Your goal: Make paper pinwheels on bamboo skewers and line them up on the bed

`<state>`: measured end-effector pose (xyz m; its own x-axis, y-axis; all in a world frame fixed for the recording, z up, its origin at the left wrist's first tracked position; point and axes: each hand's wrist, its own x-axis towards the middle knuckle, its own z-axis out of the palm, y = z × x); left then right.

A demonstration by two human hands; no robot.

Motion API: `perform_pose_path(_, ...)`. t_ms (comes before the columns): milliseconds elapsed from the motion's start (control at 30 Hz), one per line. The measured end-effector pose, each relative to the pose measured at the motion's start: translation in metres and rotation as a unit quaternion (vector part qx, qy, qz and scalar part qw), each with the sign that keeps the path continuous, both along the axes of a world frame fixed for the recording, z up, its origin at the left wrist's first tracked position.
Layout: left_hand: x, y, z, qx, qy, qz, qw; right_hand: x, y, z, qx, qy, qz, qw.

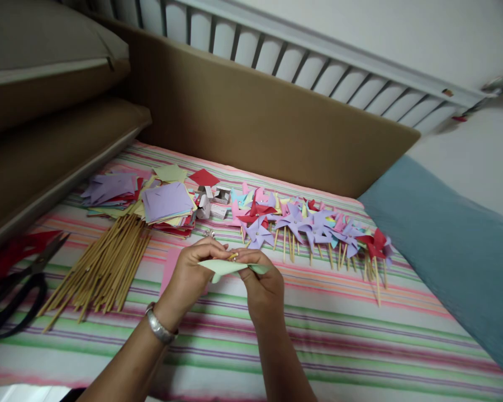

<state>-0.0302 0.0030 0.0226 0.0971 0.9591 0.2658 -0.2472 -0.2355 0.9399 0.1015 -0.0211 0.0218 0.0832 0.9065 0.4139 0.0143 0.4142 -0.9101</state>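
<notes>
A pale green paper pinwheel (230,267), partly folded, is held between both hands above the striped cloth. My left hand (197,262) grips its left side, fingers closed. Pinched round the paper's right side is my right hand (262,276). A small yellowish stick end (233,257) shows between the fingertips; the rest of it is hidden. Under the left hand lies a pink paper sheet (167,268). Just beyond the hands sits a small cluster of shiny metal pins (209,233).
Wooden sticks (104,268) lie piled left, beside black-handled scissors (29,285). Behind them are stacks of coloured paper squares (167,204) and small open white boxes (213,198). Finished pinwheels (293,223) spread rightward. A brown board (255,117) stands at the back.
</notes>
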Motion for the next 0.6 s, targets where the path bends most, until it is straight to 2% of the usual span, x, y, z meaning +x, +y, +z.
perform_pose_path(600,-0.0028,0.0021,-0.0071,0.03,0.033,0.005,0.999,-0.0012,0.0022,-0.005,-0.049,0.049,0.011,0.998)
